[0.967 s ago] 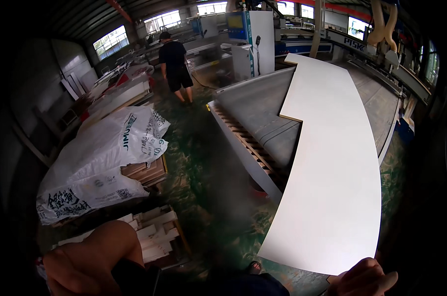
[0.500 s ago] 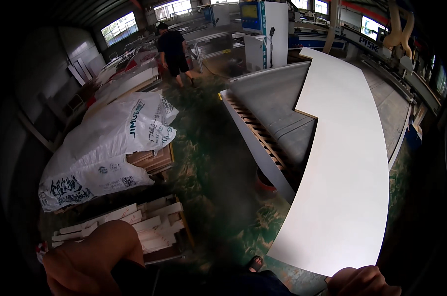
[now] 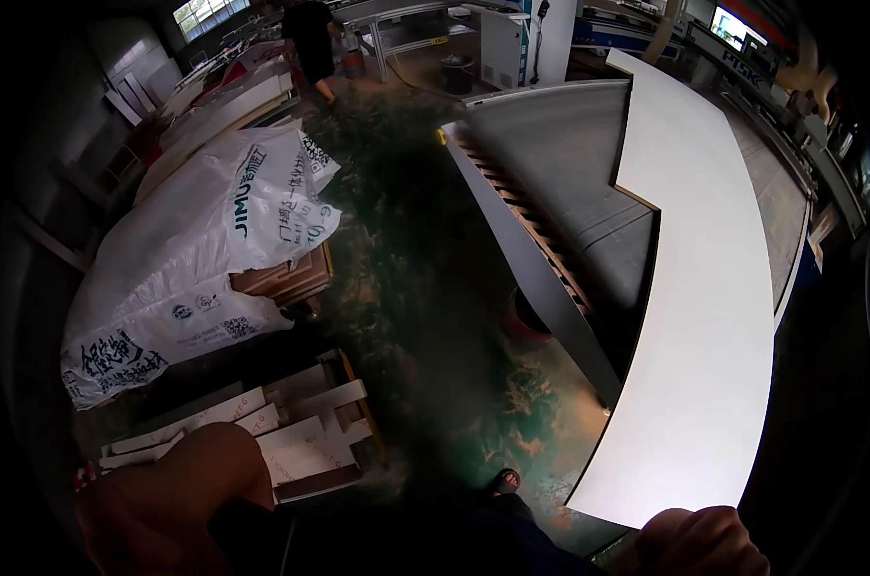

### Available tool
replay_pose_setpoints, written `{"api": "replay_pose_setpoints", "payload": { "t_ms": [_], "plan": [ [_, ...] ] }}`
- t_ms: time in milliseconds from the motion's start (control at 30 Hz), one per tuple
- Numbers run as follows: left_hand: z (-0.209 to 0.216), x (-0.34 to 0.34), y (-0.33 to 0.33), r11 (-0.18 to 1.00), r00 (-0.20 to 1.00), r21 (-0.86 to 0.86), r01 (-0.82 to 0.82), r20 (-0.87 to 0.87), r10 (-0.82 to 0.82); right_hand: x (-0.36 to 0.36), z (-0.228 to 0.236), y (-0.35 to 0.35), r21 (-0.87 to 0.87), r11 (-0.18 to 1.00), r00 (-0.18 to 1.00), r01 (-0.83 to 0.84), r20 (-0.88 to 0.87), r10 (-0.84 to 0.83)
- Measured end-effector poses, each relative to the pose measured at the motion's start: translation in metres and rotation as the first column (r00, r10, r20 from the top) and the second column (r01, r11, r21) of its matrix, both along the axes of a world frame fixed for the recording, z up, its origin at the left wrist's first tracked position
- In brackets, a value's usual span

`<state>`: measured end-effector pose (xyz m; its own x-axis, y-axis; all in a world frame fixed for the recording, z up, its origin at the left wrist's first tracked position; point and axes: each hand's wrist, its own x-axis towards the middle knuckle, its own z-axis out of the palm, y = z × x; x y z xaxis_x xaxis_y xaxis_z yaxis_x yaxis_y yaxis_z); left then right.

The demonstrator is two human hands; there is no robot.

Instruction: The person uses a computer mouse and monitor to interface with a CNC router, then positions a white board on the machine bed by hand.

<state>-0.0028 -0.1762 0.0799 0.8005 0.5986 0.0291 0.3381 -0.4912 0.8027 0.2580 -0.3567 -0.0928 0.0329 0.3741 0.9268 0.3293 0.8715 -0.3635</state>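
A long white panel (image 3: 703, 317) with a step-shaped cutout along its left side stretches from beside me toward the far right. My right hand (image 3: 703, 542) is closed around its near edge at the bottom right, the knuckles facing up. The far part of the panel lies over a grey machine bed (image 3: 588, 154); whether it rests on it I cannot tell. My bare left arm (image 3: 180, 490) is bent at the lower left, above a stack of white board offcuts (image 3: 305, 449). No fingers of my left hand can be made out.
White plastic sheeting (image 3: 204, 221) covers stacked brown boards (image 3: 291, 278) at left. A slatted frame edge (image 3: 521, 221) runs along the machine bed. Beneath it stands a dark bucket (image 3: 531, 317). Another person (image 3: 308, 43) is at the back, near a cabinet (image 3: 505, 53). My sandalled foot (image 3: 504, 482) shows below.
The view has tipped downward, so the surroundings sit higher in the picture. The panel's near end appears shifted right, still in my right hand. The other person is partly cut off at the top.
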Motion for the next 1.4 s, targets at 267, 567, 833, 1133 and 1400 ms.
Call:
{"api": "replay_pose_setpoints", "payload": {
  "t_ms": [267, 567, 833, 1133, 1400],
  "plan": [
    [-0.015, -0.037, 0.099, 0.996, 0.986, -0.085, 0.016, -0.165, -0.03, -0.03, 0.01, 0.113, -0.057, 0.996, 0.996, 0.072, 0.049, -0.07],
    [-0.09, -0.131, 0.231, 0.977, 0.983, 0.114, 0.179, -0.055, -0.174, -0.003, -0.056, 0.207, -0.277, 0.889, 0.905, 0.365, -0.116, -0.408],
    [-0.159, -0.038, 0.372, 0.786, 0.878, 0.614, -0.08, 0.416, -0.236, 0.151, -0.118, 0.334, -0.511, 0.732, 0.849, 0.45, -0.007, -0.528],
    [-0.031, 0.084, 0.546, 0.929, 0.925, -0.119, -0.35, -0.2, 0.323, 0.251, -0.113, 0.636, -0.539, 0.809, 0.94, 0.236, -0.085, -0.331],
    [-0.044, 0.113, 0.729, 0.863, 0.872, -0.154, -0.482, -0.187, 0.453, 0.257, -0.187, 0.965, -0.702, 0.709, 0.996, 0.068, 0.093, -0.003]
  ]
}}
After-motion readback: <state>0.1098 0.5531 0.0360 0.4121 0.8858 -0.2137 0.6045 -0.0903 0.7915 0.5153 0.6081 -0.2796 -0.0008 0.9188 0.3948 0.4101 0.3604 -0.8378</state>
